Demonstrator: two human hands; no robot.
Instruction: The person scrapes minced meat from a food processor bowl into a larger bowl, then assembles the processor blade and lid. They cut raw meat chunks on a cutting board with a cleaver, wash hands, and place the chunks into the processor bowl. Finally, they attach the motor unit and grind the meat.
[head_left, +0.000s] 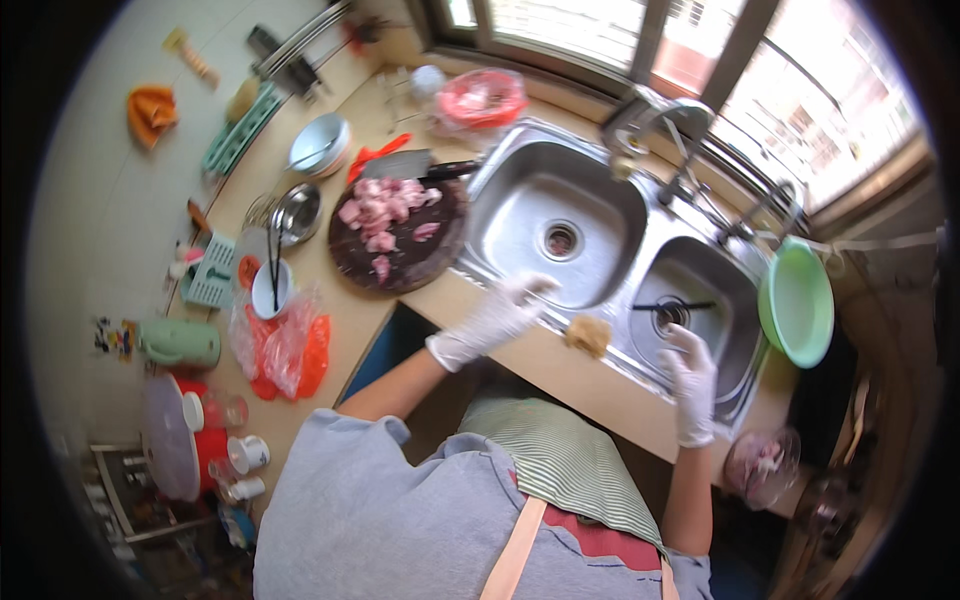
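My left hand (519, 306), in a thin white glove, hovers over the front rim of the large sink basin (517, 225), its fingers apart with nothing between them. At the front of the smaller basin (724, 337) my right hand (688, 371), also gloved, has loosely bent fingers and holds nothing. Between the hands a tan sponge or cloth (588, 335) sits on the sink's front edge. To the left, chunks of raw pinkish meat (381, 204) lie on a round dark chopping board (360, 259). A cleaver (397, 165) rests across its far edge, handle towards the sink.
A green plastic basin (814, 304) stands tilted right of the sink, near a clear container (761, 465). Faucets (681, 150) rise behind. Stacked bowls (319, 142), a metal bowl (300, 214), a bowl with black chopsticks (271, 292) and plastic bags (289, 345) line the left counter.
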